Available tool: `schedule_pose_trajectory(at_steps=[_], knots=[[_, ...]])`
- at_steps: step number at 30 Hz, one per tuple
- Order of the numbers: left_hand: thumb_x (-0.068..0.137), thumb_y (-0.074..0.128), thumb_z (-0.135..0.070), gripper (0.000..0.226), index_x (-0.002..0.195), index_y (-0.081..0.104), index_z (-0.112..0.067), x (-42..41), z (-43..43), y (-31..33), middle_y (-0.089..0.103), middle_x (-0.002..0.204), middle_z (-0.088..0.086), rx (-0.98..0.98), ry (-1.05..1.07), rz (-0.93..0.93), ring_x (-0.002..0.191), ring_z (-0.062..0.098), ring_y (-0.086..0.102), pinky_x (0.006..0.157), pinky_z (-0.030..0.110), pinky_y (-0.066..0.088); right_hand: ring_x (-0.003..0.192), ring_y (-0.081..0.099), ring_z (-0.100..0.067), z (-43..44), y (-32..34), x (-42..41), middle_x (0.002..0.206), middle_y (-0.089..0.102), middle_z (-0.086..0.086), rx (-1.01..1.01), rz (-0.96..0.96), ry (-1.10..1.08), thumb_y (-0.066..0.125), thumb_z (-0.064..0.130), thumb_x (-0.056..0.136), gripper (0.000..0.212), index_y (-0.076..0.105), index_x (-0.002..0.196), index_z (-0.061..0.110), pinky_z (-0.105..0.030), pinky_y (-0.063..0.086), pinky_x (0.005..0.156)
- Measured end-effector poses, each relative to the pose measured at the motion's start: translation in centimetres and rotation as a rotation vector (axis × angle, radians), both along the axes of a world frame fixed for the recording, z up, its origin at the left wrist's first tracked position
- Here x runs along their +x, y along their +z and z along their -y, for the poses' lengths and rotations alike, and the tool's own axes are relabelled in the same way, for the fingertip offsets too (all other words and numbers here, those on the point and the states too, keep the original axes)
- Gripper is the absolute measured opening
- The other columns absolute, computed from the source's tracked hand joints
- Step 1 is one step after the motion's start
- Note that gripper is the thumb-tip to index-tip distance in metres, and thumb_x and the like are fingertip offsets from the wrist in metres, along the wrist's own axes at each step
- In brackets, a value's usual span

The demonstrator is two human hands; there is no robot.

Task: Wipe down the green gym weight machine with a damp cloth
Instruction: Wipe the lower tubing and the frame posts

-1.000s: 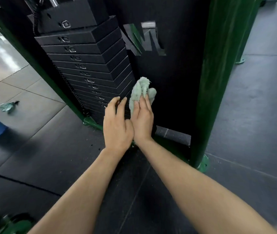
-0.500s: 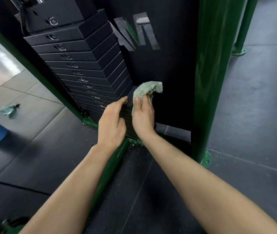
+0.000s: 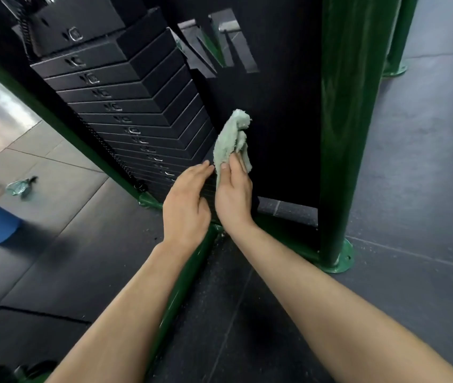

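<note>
- Wiping is in progress low on the machine, at the corner where the weight stack [image 3: 136, 125] is meeting the black panel [image 3: 280, 128]; I judge that the person is working on the lower plates now.
- At the left, the green frame bar [image 3: 62, 128] is running down to the floor, and it is looking not yet touched by the cloth at this moment.
- The left hand [image 3: 185, 201] is lying nearly flat, fingers straight and together, with the fingertips touching the edge of the lower plates; it is holding nothing.
- The right hand [image 3: 232, 197] is just beside it, pinching the cloth [image 3: 232, 143] between thumb and fingers; the cloth is standing up above the hand, bunched, against the panel's edge.
- At the right, the green post [image 3: 347, 120] is standing well apart from both hands.
- The next move, I think, is asking for the cloth to be spread flatter and pressed on the surface, then carried toward the green parts.
</note>
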State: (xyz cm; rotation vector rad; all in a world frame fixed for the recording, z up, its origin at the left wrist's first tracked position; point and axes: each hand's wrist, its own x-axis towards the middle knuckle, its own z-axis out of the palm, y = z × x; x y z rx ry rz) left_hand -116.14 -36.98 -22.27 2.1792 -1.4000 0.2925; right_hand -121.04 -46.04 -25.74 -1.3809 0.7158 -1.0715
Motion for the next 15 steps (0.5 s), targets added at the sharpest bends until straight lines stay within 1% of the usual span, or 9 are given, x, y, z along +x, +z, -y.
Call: schedule_pose_trajectory(at_steps=[2, 4, 6, 7, 10, 11, 12, 14, 15], knots=[[0.067, 0.048, 0.019, 0.088, 0.148, 0.056, -0.012, 0.0, -0.2, -0.4, 0.051, 0.156, 0.000, 0.035, -0.013, 0.020, 0.149, 0.013, 0.040, 0.123, 0.015, 0.019, 0.131, 0.052, -0.013, -0.5, -1.0, 0.0, 0.147, 0.056, -0.008, -0.012, 0.019, -0.031, 0.039, 0.015, 0.109, 0.036, 0.056, 0.139, 0.006, -0.020, 0.038, 0.109], [0.068, 0.048, 0.021, 0.092, 0.153, 0.050, -0.013, -0.2, -0.4, -0.8, 0.044, 0.162, -0.001, 0.055, -0.025, 0.029, 0.153, 0.012, 0.033, 0.125, 0.016, 0.017, 0.125, 0.055, -0.018, -0.9, -3.2, -0.1, 0.142, 0.059, -0.011, 0.000, -0.017, -0.072, 0.040, 0.011, 0.109, 0.032, 0.060, 0.133, 0.006, -0.017, 0.038, 0.103], [0.069, 0.048, 0.022, 0.095, 0.156, 0.046, -0.013, -0.2, -0.5, -1.1, 0.040, 0.165, -0.002, 0.061, -0.026, 0.032, 0.155, 0.011, 0.028, 0.125, 0.016, 0.015, 0.132, 0.050, -0.019, -1.0, -5.7, -0.4, 0.148, 0.055, -0.010, 0.089, -0.103, -0.072, 0.040, 0.011, 0.109, 0.037, 0.055, 0.143, 0.008, -0.007, 0.028, 0.104], [0.069, 0.048, 0.023, 0.096, 0.157, 0.045, -0.014, -0.2, -0.4, -1.2, 0.038, 0.165, -0.002, 0.061, -0.025, 0.030, 0.156, 0.010, 0.027, 0.125, 0.016, 0.014, 0.136, 0.048, -0.020, -1.0, -6.8, -0.4, 0.151, 0.052, -0.010, 0.148, -0.142, -0.060, 0.039, 0.012, 0.110, 0.040, 0.052, 0.148, 0.008, -0.006, 0.026, 0.107], [0.070, 0.047, 0.023, 0.096, 0.158, 0.043, -0.015, -0.3, -0.5, -1.5, 0.037, 0.166, -0.005, 0.058, -0.021, 0.027, 0.156, 0.006, 0.024, 0.126, 0.017, 0.013, 0.145, 0.042, -0.026, -1.1, -7.3, -0.3, 0.158, 0.046, -0.010, 0.303, -0.168, -0.046, 0.037, 0.015, 0.110, 0.044, 0.048, 0.152, 0.014, -0.031, 0.030, 0.121], [0.070, 0.048, 0.023, 0.096, 0.158, 0.043, -0.016, -0.3, -0.5, -1.5, 0.037, 0.166, -0.006, 0.054, -0.016, 0.030, 0.156, 0.006, 0.024, 0.126, 0.017, 0.014, 0.149, 0.037, -0.024, -1.1, -6.5, -0.1, 0.161, 0.041, -0.009, 0.316, -0.147, -0.056, 0.037, 0.015, 0.109, 0.045, 0.048, 0.153, 0.016, -0.033, 0.028, 0.123], [0.070, 0.048, 0.023, 0.096, 0.158, 0.044, -0.016, -0.3, -0.5, -1.6, 0.037, 0.166, -0.006, 0.048, -0.012, 0.029, 0.156, 0.006, 0.025, 0.126, 0.017, 0.014, 0.151, 0.033, -0.019, -1.1, -5.4, 0.0, 0.164, 0.036, -0.005, 0.304, -0.113, -0.067, 0.038, 0.014, 0.109, 0.045, 0.048, 0.153, 0.017, -0.025, 0.026, 0.123], [0.069, 0.048, 0.023, 0.095, 0.156, 0.047, -0.016, -0.3, -0.3, -1.7, 0.040, 0.164, -0.006, 0.032, 0.003, 0.020, 0.155, 0.007, 0.028, 0.125, 0.017, 0.016, 0.142, 0.033, 0.001, -0.7, -3.0, 0.2, 0.161, 0.033, 0.008, 0.225, -0.043, -0.086, 0.039, 0.012, 0.109, 0.044, 0.049, 0.152, 0.017, -0.001, 0.020, 0.108], [0.070, 0.048, 0.023, 0.094, 0.155, 0.048, -0.016, -0.4, -0.2, -1.8, 0.041, 0.164, -0.006, 0.021, 0.017, 0.017, 0.154, 0.008, 0.029, 0.125, 0.017, 0.017, 0.135, 0.034, 0.008, -0.6, -1.9, 0.4, 0.154, 0.035, 0.014, 0.173, -0.011, -0.089, 0.040, 0.011, 0.110, 0.043, 0.050, 0.151, 0.016, 0.003, 0.021, 0.104]])
